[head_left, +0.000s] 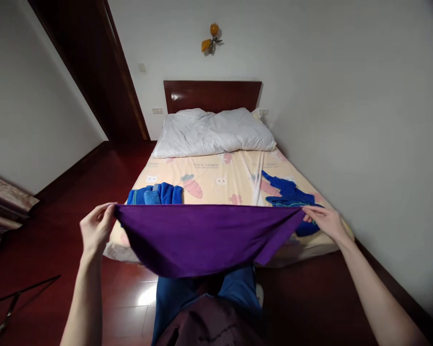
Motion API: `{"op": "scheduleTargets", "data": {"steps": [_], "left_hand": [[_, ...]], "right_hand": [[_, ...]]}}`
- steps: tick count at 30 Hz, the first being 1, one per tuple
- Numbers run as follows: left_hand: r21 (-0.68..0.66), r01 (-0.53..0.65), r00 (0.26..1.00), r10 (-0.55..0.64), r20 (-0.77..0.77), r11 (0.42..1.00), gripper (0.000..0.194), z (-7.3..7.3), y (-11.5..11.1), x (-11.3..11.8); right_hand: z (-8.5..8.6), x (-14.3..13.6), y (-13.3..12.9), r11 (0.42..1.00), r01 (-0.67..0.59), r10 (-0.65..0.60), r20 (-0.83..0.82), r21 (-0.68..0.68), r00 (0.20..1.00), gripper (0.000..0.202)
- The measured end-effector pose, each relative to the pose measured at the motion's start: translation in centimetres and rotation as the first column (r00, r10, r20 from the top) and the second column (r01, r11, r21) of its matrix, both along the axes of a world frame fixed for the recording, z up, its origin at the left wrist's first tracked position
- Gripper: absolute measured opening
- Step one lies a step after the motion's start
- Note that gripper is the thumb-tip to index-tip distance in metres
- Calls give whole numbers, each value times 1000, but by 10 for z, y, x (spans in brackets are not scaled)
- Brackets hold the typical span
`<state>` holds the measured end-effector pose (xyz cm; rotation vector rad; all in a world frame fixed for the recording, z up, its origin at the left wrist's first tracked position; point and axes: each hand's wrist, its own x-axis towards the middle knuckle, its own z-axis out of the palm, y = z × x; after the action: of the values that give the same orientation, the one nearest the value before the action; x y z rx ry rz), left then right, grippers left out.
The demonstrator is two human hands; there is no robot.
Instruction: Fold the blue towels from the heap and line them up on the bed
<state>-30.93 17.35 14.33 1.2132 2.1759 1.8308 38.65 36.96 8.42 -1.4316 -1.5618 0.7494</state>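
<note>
A purple cloth point(209, 238) hangs stretched between my hands, its top edge pulled straight and its lower part sagging over my legs. My left hand point(96, 228) pinches the left top corner. At the right top corner, my right hand point(324, 222) is closed on the cloth between thumb and fingers. Behind the cloth on the bed lie several rolled or folded blue cloths point(171, 193) at the left. A loose heap of blue cloth point(286, 190) lies at the right, near my right hand. The cloth's top edge partly hides both.
The bed point(216, 185) has a cream sheet with a carrot print. A folded white quilt point(216, 130) lies by the dark wooden headboard point(212, 93). A wall runs along the right. Curtains point(3, 206) and a black metal frame point(12, 302) are at the left.
</note>
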Motion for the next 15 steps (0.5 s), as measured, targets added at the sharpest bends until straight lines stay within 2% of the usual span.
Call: {"op": "scheduleTargets", "data": {"steps": [3, 6, 9, 15], "left_hand": [[-82, 129, 990, -133, -46, 988, 39, 1, 47, 11], [-117, 176, 980, -185, -72, 977, 41, 0, 67, 24], [-154, 242, 969, -247, -17, 958, 43, -4, 66, 31], [-220, 368, 929, -345, 136, 903, 32, -8, 40, 33]], "right_hand": [[30, 16, 21, 993, 82, -78, -48, 86, 996, 56], [47, 29, 19, 989, 111, -109, -24, 102, 994, 49], [50, 43, 1, 991, 118, -120, 16, 67, 993, 48], [43, 79, -39, 983, 157, -154, 44, -97, 987, 59]]}}
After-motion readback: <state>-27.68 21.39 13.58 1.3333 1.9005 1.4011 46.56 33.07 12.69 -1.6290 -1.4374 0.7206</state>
